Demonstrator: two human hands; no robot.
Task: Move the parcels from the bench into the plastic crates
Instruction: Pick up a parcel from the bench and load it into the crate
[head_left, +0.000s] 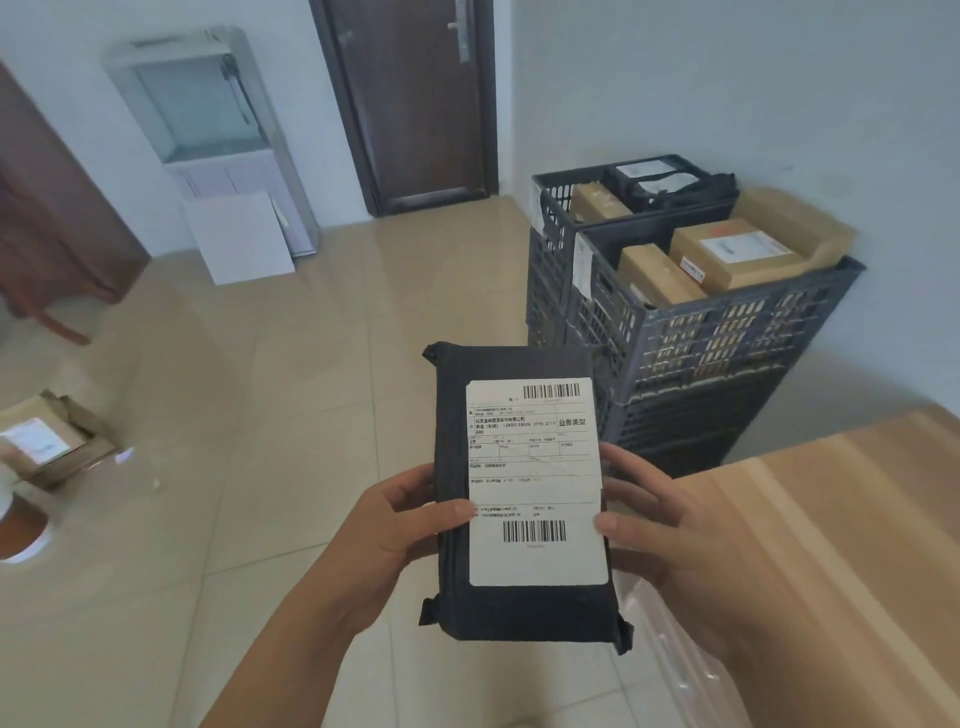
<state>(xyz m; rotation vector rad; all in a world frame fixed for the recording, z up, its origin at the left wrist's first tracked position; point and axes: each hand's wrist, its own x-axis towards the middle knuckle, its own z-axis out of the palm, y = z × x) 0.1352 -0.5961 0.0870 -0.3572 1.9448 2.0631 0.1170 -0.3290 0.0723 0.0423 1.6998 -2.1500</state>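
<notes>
We see the left hand (387, 525) gripping the left edge of a black parcel (524, 493), thumb curled over onto the top face, fingers hidden under it; the right hand (660, 525) holds the right edge the same way, thumb tip on the white shipping label (535, 483). The parcel is off the table, held in the air over the tiled floor (260, 467), label up, long axis pointing to 12 o'clock

At 5 o'clock from the hands sits the wooden table (841, 545); the part in view carries no parcel we can make out, only something clear and plastic-looking at its near edge, too blurred to name

At 1 o'clock from the parcel stand the dark plastic crates (691, 343), stacked by the wall. The near top crate already holds several brown cardboard boxes (727, 254), heaped to about rim level; the far one holds a brown box and black parcels (660, 182)

We judge the task well along: many parcels crated, this one mid-carry, still to be dropped in. Another box (47, 441) lies on the floor at 9 o'clock; we cannot tell if it counts
</notes>
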